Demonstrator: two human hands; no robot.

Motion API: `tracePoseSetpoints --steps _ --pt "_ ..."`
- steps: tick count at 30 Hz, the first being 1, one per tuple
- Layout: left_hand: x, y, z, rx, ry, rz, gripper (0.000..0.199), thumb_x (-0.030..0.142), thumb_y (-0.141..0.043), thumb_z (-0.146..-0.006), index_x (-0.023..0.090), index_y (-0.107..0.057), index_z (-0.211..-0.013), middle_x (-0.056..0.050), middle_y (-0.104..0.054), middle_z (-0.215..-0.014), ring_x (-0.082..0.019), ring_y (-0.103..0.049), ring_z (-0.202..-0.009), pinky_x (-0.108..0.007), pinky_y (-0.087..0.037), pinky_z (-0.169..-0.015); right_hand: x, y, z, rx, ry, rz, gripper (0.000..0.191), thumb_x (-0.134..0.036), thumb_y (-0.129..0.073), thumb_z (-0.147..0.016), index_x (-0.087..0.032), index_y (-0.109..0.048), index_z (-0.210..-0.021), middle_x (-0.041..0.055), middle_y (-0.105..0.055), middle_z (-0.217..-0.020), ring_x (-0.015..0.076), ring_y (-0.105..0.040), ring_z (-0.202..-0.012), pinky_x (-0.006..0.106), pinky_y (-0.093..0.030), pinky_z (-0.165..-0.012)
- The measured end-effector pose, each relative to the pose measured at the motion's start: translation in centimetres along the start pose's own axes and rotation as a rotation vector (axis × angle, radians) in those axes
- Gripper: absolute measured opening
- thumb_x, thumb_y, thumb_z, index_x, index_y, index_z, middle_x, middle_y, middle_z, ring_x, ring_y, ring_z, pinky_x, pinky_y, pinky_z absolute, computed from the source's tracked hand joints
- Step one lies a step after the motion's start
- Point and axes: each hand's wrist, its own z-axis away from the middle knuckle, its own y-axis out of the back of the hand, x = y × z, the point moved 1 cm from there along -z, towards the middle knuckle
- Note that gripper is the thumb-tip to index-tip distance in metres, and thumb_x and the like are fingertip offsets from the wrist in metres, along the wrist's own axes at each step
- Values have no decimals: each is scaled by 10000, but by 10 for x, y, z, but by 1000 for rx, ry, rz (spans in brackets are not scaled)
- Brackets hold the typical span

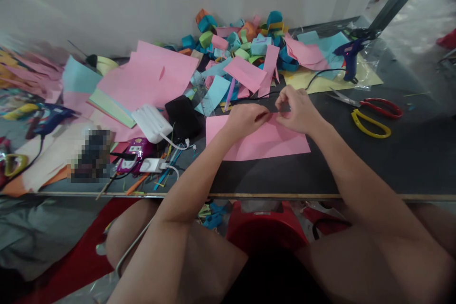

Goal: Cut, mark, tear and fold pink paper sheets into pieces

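A pink sheet of paper (pixel 263 145) lies on the dark tabletop in front of me. My left hand (pixel 247 118) is closed at its far edge, with the fingertips partly hidden. Close beside it, my right hand (pixel 297 110) has curled fingers and its thumb at the same edge of the paper. Both forearms reach across the table's near side. Just beyond the hands are a purple pen (pixel 231 92) and loose pink paper pieces (pixel 245 73). To the right lie scissors (pixel 358 104) with one red and one yellow handle, their blades apart.
Behind is a heap of coloured paper loops (pixel 245 40). A blue glue gun (pixel 351 57) stands back right; another glue gun (pixel 53 116) is at left. A white power bank (pixel 151 123), a black object (pixel 183 116) and large pink sheets (pixel 142 78) lie left of my hands.
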Motion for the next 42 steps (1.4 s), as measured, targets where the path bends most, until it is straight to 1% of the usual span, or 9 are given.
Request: tracePoseSetpoints --steps 3,5,8,15,24,27,33,37,42 --pt "0 1 -2 -23 71 29 239 308 -620 -1000 232 -847 -998 -64 -842 -959 -212 -766 -855 -296 -499 -695 -2 -11 -2 -18 -5 -58 406 -135 -596 -672 -282 -320 -931 2 -657 -858 241 -612 -836 451 -424 -917" --pt "-1 1 -3 -46 86 42 236 298 -627 -996 241 -855 -1015 -64 -845 -962 -217 -768 -856 -299 -494 -682 0 -15 -3 -34 -22 -103 412 -132 -595 -666 -284 -307 -918 -3 -646 -848 228 -602 -801 427 -430 -866" --pt "-2 1 -3 -62 57 33 247 293 -617 -1005 241 -858 -1017 -70 -848 -998 -226 -775 -877 -309 -498 -689 2 -16 -4 -39 -45 -145 428 -128 -600 -650 -286 -298 -908 -16 -635 -837 208 -587 -759 408 -430 -827" --pt "-2 2 0 -23 -37 4 276 317 -580 -1033 235 -844 -1034 -73 -849 -1024 -220 -782 -902 -305 -511 -718 -3 -13 -6 -32 -38 -163 437 -156 -602 -636 -289 -261 -875 -22 -626 -782 198 -570 -716 389 -417 -764" --pt "-3 3 0 1 -52 -2 299 343 -560 -1044 235 -832 -981 -62 -845 -984 -218 -778 -878 -311 -504 -708 0 -7 -7 -64 -37 -134 439 -181 -613 -652 -285 -251 -878 -37 -605 -735 201 -576 -716 401 -415 -802" --pt "-3 4 -1 -12 -42 -21 305 349 -559 -1047 231 -835 -996 -66 -847 -988 -224 -778 -883 -310 -487 -685 2 -5 -7 -94 -65 -127 454 -189 -637 -659 -283 -253 -884 -43 -611 -746 198 -583 -719 407 -419 -832" --pt "-3 8 0 -19 -25 -7 292 365 -580 -1048 247 -844 -999 -65 -848 -978 -215 -774 -882 -306 -494 -700 5 0 -7 -93 -60 -125 462 -200 -661 -663 -283 -260 -877 -45 -624 -739 187 -570 -691 418 -423 -859" --pt "-4 9 1 3 -30 9 298 389 -575 -1058 265 -845 -1043 -55 -850 -981 -208 -777 -887 -299 -483 -687 9 4 -6 -115 -85 -136 479 -246 -707 -665 -283 -276 -873 -41 -629 -738 169 -531 -663 390 -435 -802" --pt "-6 11 1 5 -18 9 296 390 -596 -1050 242 -850 -1017 -63 -850 -963 -220 -778 -885 -302 -467 -664 15 10 -5 -114 -120 -163 481 -280 -718 -669 -282 -274 -857 -42 -628 -724 158 -530 -639 370 -449 -742"
